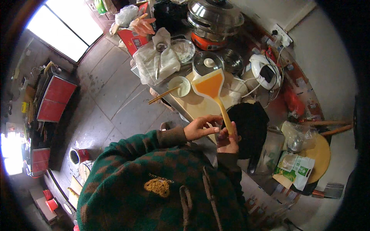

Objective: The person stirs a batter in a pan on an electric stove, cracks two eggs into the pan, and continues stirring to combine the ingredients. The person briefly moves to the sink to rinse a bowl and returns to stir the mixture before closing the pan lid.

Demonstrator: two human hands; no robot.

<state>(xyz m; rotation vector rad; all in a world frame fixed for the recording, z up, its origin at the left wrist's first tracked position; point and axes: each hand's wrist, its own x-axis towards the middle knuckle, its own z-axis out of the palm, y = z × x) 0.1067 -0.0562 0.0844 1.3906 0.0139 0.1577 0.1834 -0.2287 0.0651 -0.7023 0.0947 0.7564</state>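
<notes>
A wide flat spatula (211,87) with an orange middle and a pale rim points away from me over the counter. Its yellow handle is gripped near the end by my right hand (228,144). My left hand (201,128) is beside the handle, fingers apart and slightly curved; whether a fingertip touches it I cannot tell. Beyond my hands a white bowl (185,89) holds something pale, with wooden chopsticks (163,95) leaning out over its rim. Just behind the spatula head lies a glass lid (199,66) with a pale knob. A black round, pan-like thing (248,129) sits right of the handle.
A steel steamer pot (216,19) stands on an orange base at the back. White plastic (148,63) covers the far left corner. At right are a white appliance (264,69) with cables, a round wooden board (323,156) and a green-white packet (295,167).
</notes>
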